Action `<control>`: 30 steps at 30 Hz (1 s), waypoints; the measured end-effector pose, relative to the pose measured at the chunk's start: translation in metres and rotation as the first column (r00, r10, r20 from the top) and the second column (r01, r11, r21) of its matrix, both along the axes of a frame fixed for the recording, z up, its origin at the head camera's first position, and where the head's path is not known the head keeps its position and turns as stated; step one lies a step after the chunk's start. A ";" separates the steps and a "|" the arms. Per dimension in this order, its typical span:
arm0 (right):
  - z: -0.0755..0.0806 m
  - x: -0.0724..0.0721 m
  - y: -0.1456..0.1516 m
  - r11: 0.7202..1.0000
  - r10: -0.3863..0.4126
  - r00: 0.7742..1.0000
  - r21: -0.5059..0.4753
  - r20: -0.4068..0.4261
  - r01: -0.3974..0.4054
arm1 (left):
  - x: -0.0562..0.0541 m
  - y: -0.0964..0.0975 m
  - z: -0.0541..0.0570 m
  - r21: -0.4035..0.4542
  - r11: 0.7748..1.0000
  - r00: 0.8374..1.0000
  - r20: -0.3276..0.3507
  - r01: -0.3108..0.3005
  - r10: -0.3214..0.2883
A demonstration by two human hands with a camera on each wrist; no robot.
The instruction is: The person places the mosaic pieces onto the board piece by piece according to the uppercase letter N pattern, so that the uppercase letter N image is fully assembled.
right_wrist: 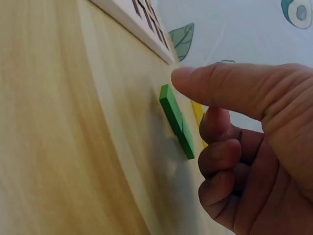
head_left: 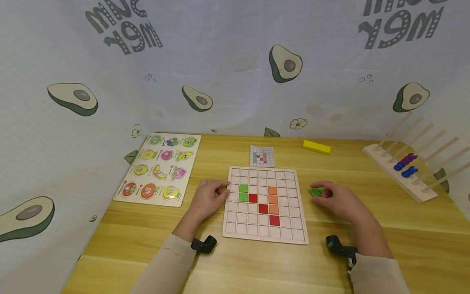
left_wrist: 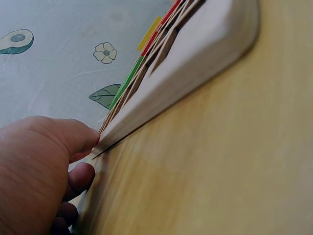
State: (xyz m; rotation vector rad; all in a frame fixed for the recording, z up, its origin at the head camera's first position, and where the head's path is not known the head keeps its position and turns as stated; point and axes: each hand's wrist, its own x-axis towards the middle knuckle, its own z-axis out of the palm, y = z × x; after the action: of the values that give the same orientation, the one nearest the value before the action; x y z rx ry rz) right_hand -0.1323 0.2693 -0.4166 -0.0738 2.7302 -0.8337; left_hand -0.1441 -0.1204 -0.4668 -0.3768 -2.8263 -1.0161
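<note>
A wooden grid board (head_left: 242, 232) lies flat on the table, with green tiles (head_left: 243, 188), red tiles (head_left: 263, 208) and orange tiles (head_left: 273, 199) in some of its squares. My left hand (head_left: 208, 197) touches the board's left edge with its thumb and fingertip; in the left wrist view the other fingers are loosely bent. To the right of the board, my right hand (head_left: 339, 201) is around two loose green tiles (right_wrist: 176, 120). The right wrist view shows its thumb tip close above them, apart from the tiles, with the other fingers bent.
A small pattern card (head_left: 262, 156) lies behind the board, and a yellow bar (head_left: 316, 147) at the back right. The fruit puzzle board (head_left: 158, 169) is on the left. At the far right stands a wooden peg rack (head_left: 400, 173) with blue and purple beads.
</note>
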 end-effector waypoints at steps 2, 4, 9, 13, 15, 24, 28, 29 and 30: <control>-0.002 -0.001 0.002 1.000 -0.003 1.000 0.011 -0.001 0.003 | 0.000 0.000 0.000 -0.003 1.000 1.000 0.003 -0.002 0.002; -0.004 -0.002 0.003 1.000 -0.008 1.000 0.020 -0.003 0.008 | 0.000 0.000 0.001 -0.002 1.000 1.000 0.007 -0.003 0.003; -0.007 -0.004 0.004 0.999 -0.009 1.000 0.043 -0.001 0.009 | 0.001 0.000 0.001 0.009 1.000 1.000 0.009 -0.001 0.001; -0.008 -0.004 0.004 0.999 -0.001 1.000 0.051 -0.006 0.002 | 0.001 0.000 0.002 0.016 1.000 1.000 0.004 0.000 0.000; -0.008 -0.004 0.004 0.999 0.001 1.000 0.049 -0.010 -0.001 | 0.001 0.000 0.002 0.014 1.000 1.000 0.005 -0.001 0.001; -0.008 -0.004 -0.001 1.000 -0.005 1.000 0.024 -0.022 0.005 | 0.001 0.000 0.002 0.010 1.000 1.000 0.002 0.005 -0.005; -0.007 -0.002 0.001 1.000 -0.012 1.000 0.002 -0.007 0.012 | 0.001 0.000 0.003 0.011 1.000 1.000 0.004 0.005 -0.005; -0.006 -0.002 0.003 1.000 -0.014 1.000 -0.005 0.000 0.014 | 0.001 0.000 0.003 0.012 1.000 1.000 0.007 0.005 -0.005; -0.006 -0.001 0.004 1.000 -0.015 1.000 -0.010 0.005 0.015 | 0.001 0.000 0.003 0.013 1.000 1.000 0.006 0.006 -0.006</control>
State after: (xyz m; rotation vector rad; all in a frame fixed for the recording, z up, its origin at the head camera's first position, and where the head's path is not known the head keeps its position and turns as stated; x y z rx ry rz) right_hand -0.1335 0.2733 -0.4228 -0.0533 2.7256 -0.8504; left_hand -0.1429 -0.1202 -0.4640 -0.3812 -2.8241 -1.0375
